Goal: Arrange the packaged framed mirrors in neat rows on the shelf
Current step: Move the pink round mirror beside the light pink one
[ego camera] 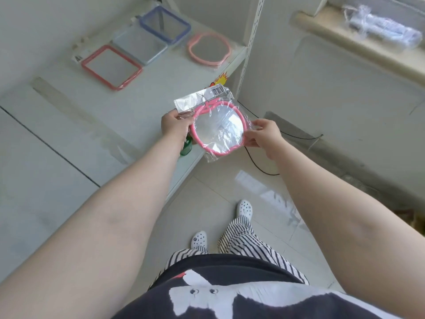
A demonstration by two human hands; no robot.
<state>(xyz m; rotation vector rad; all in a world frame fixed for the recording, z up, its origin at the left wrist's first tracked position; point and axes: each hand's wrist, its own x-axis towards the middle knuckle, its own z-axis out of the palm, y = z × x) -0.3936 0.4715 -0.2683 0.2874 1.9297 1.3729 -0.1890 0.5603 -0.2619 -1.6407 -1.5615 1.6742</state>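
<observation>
The held round mirror (217,130) has a bright pink frame inside clear, glossy wrap with a white header card bearing a black barcode, and a green object (186,147) peeks out beneath the left hand (176,126). On the white shelf (69,125) lie a red-framed square mirror (111,66), a pale grey-blue one (141,43), a darker blue one (165,25) and a soft pink rounded one (208,49); a yellow-and-red starburst sticker (219,80) marks the shelf's edge. Below are black-and-white striped trousers (243,240), white clogs (244,207) dotted with dark holes, a dark top (230,293) with a white print, and pale glossy floor tiles (218,192).
</observation>
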